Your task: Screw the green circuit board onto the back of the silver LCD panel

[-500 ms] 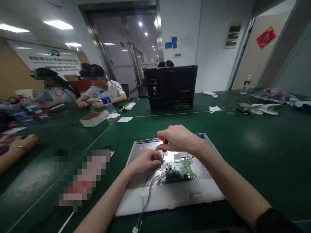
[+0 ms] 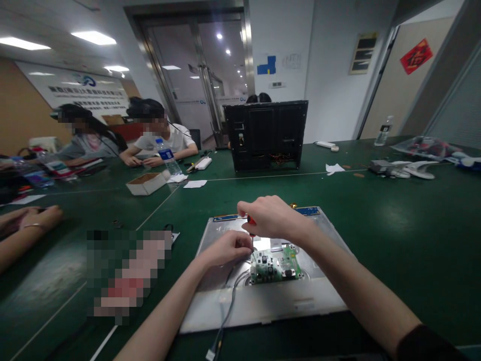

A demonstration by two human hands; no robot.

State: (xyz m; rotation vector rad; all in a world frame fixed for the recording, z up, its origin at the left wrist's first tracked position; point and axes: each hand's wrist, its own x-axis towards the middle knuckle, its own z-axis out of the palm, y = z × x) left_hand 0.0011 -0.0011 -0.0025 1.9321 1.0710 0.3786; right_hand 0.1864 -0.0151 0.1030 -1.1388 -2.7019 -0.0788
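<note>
Orange-handled screwdriver gripped in right hand, left hand pinching beside unlabelled green circuit board.

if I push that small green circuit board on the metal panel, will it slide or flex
The green circuit board probably stays put: it sits in the metal panel's recess with the grey cable attached. It looks thin and rigid, likely light, its small parts fragile.

We see a matt brushed-metal panel, a green glossy circuit board, a smooth dark-green table, a cardboard box, a clear plastic bottle.
</note>
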